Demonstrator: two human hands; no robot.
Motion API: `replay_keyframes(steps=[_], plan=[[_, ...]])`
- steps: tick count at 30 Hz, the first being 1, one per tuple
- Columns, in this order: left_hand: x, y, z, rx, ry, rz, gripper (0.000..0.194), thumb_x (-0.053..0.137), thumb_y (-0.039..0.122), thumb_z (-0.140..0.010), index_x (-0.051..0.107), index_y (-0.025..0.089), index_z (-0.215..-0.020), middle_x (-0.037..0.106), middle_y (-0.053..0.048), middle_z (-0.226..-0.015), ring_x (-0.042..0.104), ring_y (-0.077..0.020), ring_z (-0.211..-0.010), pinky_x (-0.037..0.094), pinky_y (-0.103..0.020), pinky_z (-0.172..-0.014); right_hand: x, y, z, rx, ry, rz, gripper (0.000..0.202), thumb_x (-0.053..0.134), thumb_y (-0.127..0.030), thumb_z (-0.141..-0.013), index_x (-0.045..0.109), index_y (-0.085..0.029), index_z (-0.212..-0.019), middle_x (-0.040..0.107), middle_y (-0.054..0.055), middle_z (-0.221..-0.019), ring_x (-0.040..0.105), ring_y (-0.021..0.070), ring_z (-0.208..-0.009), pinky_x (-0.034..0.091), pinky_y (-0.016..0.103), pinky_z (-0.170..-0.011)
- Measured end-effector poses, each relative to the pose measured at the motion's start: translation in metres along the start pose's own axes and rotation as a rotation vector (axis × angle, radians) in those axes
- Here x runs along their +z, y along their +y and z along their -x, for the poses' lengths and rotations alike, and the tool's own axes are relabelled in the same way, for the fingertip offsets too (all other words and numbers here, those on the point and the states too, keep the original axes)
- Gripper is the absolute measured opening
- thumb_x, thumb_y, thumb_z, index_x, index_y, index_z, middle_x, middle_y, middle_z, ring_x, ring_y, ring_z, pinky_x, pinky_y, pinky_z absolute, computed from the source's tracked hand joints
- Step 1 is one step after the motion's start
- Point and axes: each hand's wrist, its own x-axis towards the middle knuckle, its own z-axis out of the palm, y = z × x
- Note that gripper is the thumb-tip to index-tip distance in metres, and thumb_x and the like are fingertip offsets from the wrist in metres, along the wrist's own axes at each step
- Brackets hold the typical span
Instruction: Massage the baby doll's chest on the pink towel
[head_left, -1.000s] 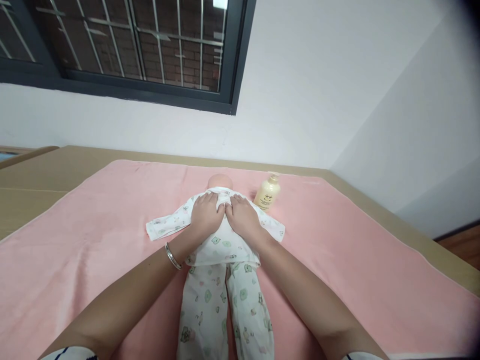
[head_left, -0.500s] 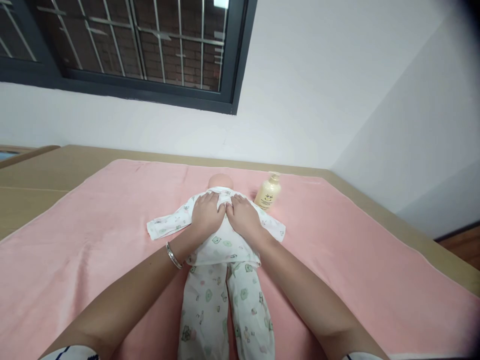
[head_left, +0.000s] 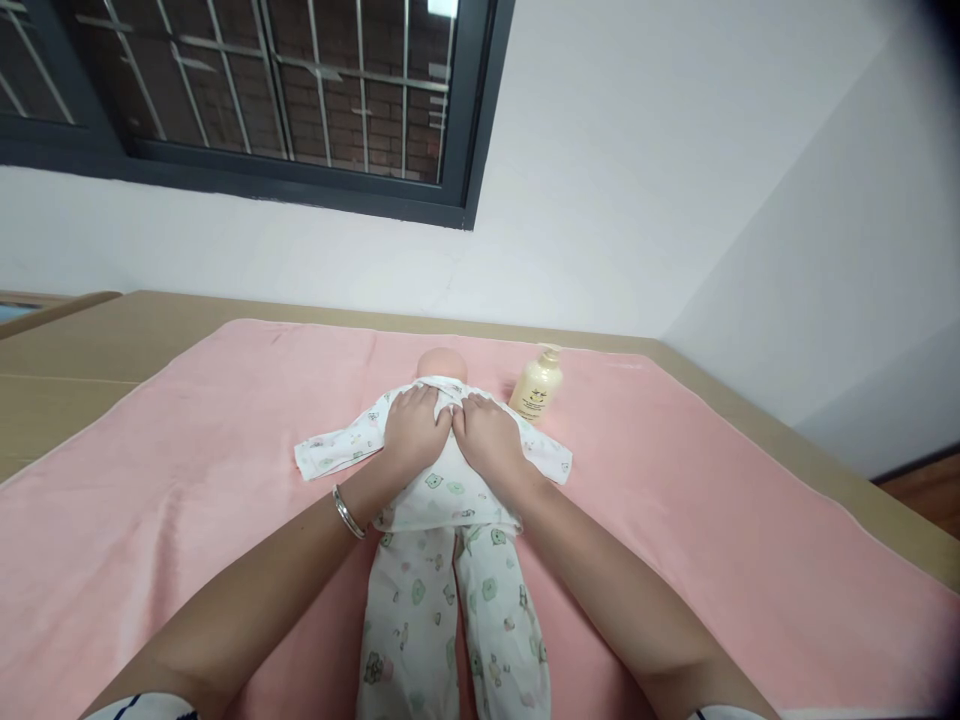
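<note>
A baby doll (head_left: 442, 364) lies on a pink blanket, the bald top of its head toward the wall. It wears a white printed shirt (head_left: 450, 490) and matching trousers (head_left: 412, 620); the shirt's sleeves spread out to both sides. My left hand (head_left: 415, 425) lies flat on the left of the doll's upper back or chest; which side faces up I cannot tell. Beside it, my right hand (head_left: 487, 430) rests flat on the right half. The two thumbs nearly meet in the middle. Both hands are open, pressing on the shirt and gripping nothing. A silver bangle (head_left: 347, 512) circles my left wrist.
A pale yellow pump bottle (head_left: 537, 386) stands on the pink blanket (head_left: 675, 520), just right of the doll's shoulder. Tan bed boards (head_left: 82, 390) show around the blanket. Behind rise a white wall (head_left: 585, 200) and a dark-framed window (head_left: 300, 185) with bars.
</note>
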Motion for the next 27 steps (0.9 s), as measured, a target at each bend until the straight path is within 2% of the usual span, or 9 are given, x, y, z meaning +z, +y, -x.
replay_keyframes(steps=[3,7,15,21,24,27], plan=[[0.0,0.0,0.0,0.008,-0.003,0.002,0.031,0.041,0.03,-0.093,0.062,0.015,-0.111,0.068,-0.014,-0.116,0.059,-0.0308,-0.113,0.043,-0.045,-0.102,-0.003,-0.003,0.002,0.016,0.008,0.042,0.039,0.032,-0.03,-0.104,0.068,-0.013,-0.1,0.072,0.014,-0.101,0.066,0.0263,-0.1,0.045,0.033,-0.09],[0.0,-0.001,0.0,0.019,0.004,0.005,0.029,0.042,0.029,-0.093,0.061,0.015,-0.109,0.068,-0.013,-0.115,0.059,-0.0301,-0.114,0.043,-0.044,-0.101,-0.005,-0.006,0.003,0.045,0.01,0.081,0.037,0.034,-0.031,-0.104,0.067,-0.014,-0.098,0.072,0.013,-0.093,0.067,0.0252,-0.094,0.046,0.031,-0.081],[0.0,-0.001,0.0,0.015,0.005,-0.005,0.03,0.042,0.03,-0.094,0.061,0.015,-0.111,0.067,-0.014,-0.118,0.059,-0.0299,-0.115,0.042,-0.044,-0.102,-0.002,-0.006,0.002,0.036,0.017,0.056,0.035,0.035,-0.028,-0.104,0.065,-0.013,-0.102,0.072,0.013,-0.102,0.066,0.0244,-0.1,0.044,0.031,-0.086],[0.0,0.0,-0.001,0.006,-0.012,-0.013,0.032,0.041,0.029,-0.094,0.062,0.014,-0.113,0.068,-0.014,-0.118,0.059,-0.0294,-0.115,0.042,-0.044,-0.103,0.0,-0.003,0.001,0.059,0.012,0.017,0.033,0.036,-0.031,-0.104,0.063,-0.013,-0.105,0.071,0.013,-0.101,0.065,0.0247,-0.098,0.044,0.031,-0.084],[-0.004,0.003,0.0,-0.008,-0.017,-0.041,0.036,0.04,0.03,-0.095,0.062,0.012,-0.116,0.067,-0.014,-0.121,0.058,-0.0291,-0.118,0.041,-0.043,-0.104,0.0,-0.003,0.001,0.071,0.008,-0.011,0.032,0.036,-0.031,-0.103,0.062,-0.013,-0.105,0.071,0.013,-0.101,0.064,0.0252,-0.098,0.043,0.032,-0.083],[-0.012,0.011,0.005,-0.082,-0.033,-0.122,0.039,0.039,0.033,-0.096,0.063,0.009,-0.115,0.067,-0.017,-0.119,0.059,-0.0313,-0.116,0.045,-0.043,-0.099,-0.001,-0.003,0.001,0.095,-0.015,-0.074,0.03,0.036,-0.029,-0.102,0.062,-0.014,-0.109,0.07,0.012,-0.104,0.064,0.0247,-0.098,0.043,0.031,-0.081]])
